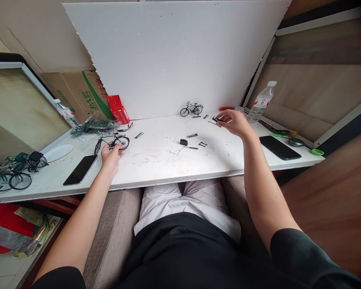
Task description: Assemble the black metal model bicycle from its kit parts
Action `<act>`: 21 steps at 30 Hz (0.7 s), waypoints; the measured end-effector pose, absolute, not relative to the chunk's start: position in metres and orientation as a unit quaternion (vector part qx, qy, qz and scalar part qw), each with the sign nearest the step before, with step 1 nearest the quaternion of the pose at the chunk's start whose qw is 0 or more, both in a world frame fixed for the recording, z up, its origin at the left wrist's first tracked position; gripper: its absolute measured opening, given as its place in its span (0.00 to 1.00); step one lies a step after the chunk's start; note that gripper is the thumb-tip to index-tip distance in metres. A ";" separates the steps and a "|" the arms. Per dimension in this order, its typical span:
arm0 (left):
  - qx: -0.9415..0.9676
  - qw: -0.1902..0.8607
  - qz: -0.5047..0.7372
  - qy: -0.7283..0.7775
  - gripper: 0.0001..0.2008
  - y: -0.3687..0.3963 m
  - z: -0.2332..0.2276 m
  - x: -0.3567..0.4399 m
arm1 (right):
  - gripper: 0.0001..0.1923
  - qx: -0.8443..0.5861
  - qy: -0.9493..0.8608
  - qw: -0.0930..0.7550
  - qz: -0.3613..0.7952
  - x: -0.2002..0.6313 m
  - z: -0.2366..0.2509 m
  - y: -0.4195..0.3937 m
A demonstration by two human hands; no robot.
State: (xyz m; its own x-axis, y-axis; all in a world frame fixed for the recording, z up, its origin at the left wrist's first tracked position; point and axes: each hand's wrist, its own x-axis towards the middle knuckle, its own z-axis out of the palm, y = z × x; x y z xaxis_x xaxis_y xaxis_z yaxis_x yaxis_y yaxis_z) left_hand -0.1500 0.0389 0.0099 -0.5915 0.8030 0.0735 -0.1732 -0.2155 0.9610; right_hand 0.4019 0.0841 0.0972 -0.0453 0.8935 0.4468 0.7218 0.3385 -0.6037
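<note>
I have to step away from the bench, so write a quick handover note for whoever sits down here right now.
Left hand: gripping the part-built model bicycle at the table's left side.
Right hand: fingers closed on a small dark part near the back edge.
Finished bicycle stands at the backboard; more finished ones far left.
Loose parts lie mid-table.
Done: frame and both wheels on.
Left: loose parts appear not yet fitted.
</note>
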 end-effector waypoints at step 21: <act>0.311 0.343 0.708 0.533 0.26 0.036 0.019 -0.152 | 0.18 -0.558 -0.737 0.336 0.182 0.398 0.079 0.096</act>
State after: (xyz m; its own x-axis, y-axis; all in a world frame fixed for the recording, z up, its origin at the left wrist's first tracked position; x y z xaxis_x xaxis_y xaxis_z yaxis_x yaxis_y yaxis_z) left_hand -0.1523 0.0365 0.0189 -0.5703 0.8180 0.0751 -0.1544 -0.1966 0.9683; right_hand 0.3980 0.0961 0.0789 -0.1515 0.9444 0.2917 0.7006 0.3108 -0.6424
